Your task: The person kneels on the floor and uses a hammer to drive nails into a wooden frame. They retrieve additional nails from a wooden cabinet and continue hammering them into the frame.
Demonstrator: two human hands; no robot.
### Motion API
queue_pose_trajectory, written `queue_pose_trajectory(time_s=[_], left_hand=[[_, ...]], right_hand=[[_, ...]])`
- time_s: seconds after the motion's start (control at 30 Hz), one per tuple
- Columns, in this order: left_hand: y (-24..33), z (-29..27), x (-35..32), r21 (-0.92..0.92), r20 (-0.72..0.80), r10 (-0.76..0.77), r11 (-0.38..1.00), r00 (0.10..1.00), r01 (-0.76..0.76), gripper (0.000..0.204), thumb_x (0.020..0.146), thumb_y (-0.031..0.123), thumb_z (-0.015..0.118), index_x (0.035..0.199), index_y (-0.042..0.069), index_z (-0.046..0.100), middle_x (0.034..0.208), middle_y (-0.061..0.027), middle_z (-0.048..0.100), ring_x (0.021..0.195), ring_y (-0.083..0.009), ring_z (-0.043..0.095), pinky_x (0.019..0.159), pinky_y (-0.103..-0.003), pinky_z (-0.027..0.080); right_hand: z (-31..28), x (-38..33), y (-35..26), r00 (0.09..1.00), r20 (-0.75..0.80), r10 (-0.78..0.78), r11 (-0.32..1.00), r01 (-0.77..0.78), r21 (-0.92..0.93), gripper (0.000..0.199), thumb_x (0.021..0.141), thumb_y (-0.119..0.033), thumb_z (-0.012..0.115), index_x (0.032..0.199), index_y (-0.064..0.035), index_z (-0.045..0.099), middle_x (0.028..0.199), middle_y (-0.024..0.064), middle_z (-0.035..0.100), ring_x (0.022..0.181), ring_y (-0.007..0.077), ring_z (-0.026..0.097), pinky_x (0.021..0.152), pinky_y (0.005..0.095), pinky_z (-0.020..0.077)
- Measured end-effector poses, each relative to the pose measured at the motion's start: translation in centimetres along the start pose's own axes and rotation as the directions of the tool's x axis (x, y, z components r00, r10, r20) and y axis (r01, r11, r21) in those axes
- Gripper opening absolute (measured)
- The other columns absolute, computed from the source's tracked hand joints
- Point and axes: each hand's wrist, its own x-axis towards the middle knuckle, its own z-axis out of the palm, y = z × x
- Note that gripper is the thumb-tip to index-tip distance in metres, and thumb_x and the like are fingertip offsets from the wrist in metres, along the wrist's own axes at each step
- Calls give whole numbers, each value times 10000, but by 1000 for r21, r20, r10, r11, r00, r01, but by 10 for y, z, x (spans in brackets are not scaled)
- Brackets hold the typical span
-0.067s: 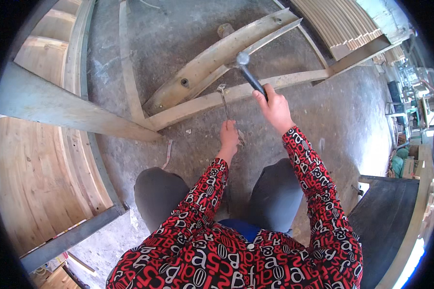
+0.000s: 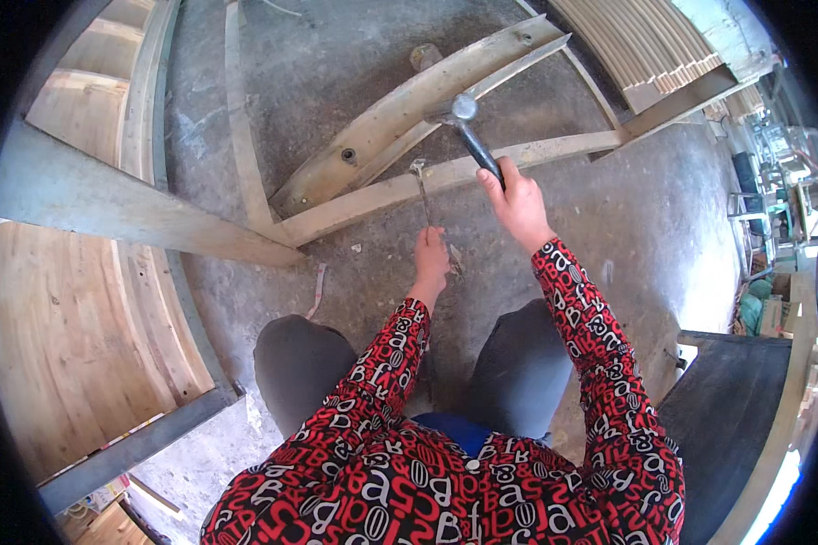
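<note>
My right hand point(image 2: 521, 207) is closed around the dark handle of a hammer point(image 2: 464, 109). Its shiny rounded metal head is raised above the metal frame bar point(image 2: 509, 156). My left hand point(image 2: 433, 261) grips the near end of a thin metal rod point(image 2: 424, 195). The rod's pale, bent-looking far tip lies at the frame bar, left of and below the hammer head. Whether the tip touches the bar I cannot tell. Behind the bar, a long metal channel point(image 2: 427, 100) with bolt holes lies slanted on the floor.
Wooden boards point(image 2: 73, 327) stand left in a metal frame with a thick post point(image 2: 118, 191). Stacked wooden slats point(image 2: 641, 45) fill the far right. A dark panel point(image 2: 732, 418) is near my right side; cluttered equipment point(image 2: 782, 191) lines the right edge. My knees flank my left hand.
The hammer head has tilted slightly, shifting a little to the right and toward the far side. My left hand and the rod look still.
</note>
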Motion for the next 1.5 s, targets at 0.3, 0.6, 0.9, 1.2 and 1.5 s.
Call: queue_pose_trajectory(time_s=[0.3,0.6,0.9,1.2,1.5], left_hand=[[9,6,15,-73,122,-18,997,992,27,215,953,348,417,889,144,443,557,52,314,395,-57,253,334,-220,181],[-3,15,8,-62,111,-47,997,993,54,206,948,345,422,871,154,430,556,56,308,401,-55,256,341,-222,182],[-7,14,11,-36,90,24,999,996,-20,200,935,340,435,848,160,430,544,59,308,396,-58,271,341,-224,183],[-18,-9,30,192,-60,234,957,970,-219,217,939,347,415,857,147,436,545,51,351,384,-69,293,328,-239,207],[-30,-12,41,227,-52,246,947,968,-229,220,947,348,394,850,156,437,541,60,355,386,-64,313,320,-242,213]], right_hand=[[25,15,33,978,198,62,945,6,-328,419,895,-451,447,962,-39,484,672,218,617,655,405,620,554,492,503],[12,4,69,971,223,88,881,29,-472,416,900,-444,439,939,-35,502,656,201,618,652,384,626,569,492,503],[33,1,64,935,351,44,910,108,-401,431,907,-457,413,964,-37,490,732,241,621,715,429,610,621,529,484],[22,9,33,986,162,-38,996,50,-73,402,901,-431,449,944,-33,485,698,238,609,682,450,594,595,517,481],[20,3,46,984,172,-53,978,85,-189,408,887,-442,472,935,-37,495,661,235,604,651,444,596,584,521,486]])
